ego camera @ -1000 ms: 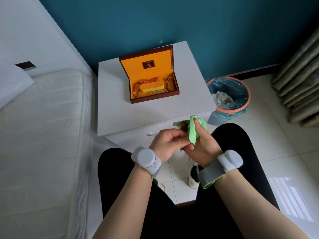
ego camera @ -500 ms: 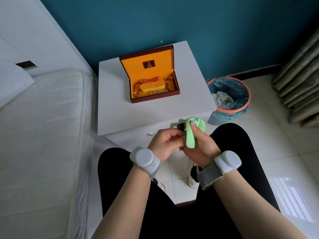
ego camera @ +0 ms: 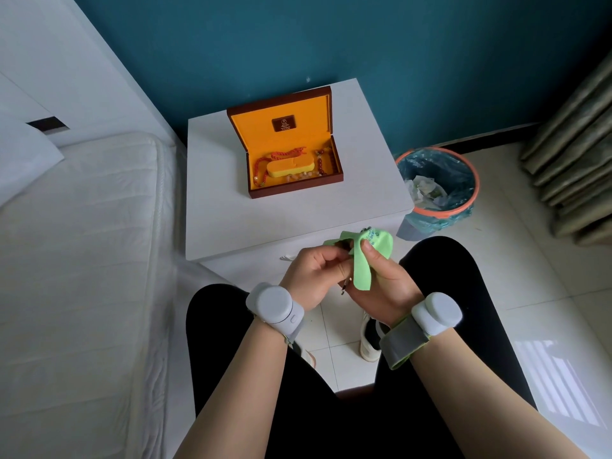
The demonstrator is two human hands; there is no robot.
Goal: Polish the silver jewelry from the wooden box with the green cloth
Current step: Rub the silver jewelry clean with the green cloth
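Observation:
The wooden box (ego camera: 294, 188) stands open on the white nightstand (ego camera: 231, 223), its orange lining holding red and pale bead strings round a yellow pad. Just in front of the nightstand's edge, my right hand (ego camera: 384, 276) grips the green cloth (ego camera: 362, 260), thumb pressed on its fold. My left hand (ego camera: 314, 273) pinches a thin silver piece of jewelry (ego camera: 344, 288) against the cloth; only its small dangling end shows below my fingers, the rest being wrapped in the cloth.
A white mattress (ego camera: 82, 260) lies to the left. An orange-rimmed bin (ego camera: 437, 190) with a blue liner stands right of the nightstand, curtains (ego camera: 576, 144) beyond it. My knees in black trousers and white shoes (ego camera: 369, 339) are below on the tiled floor.
Both hands have risen slightly toward the nightstand edge. The cloth has shifted in my right hand, with more of it spread above my fingers.

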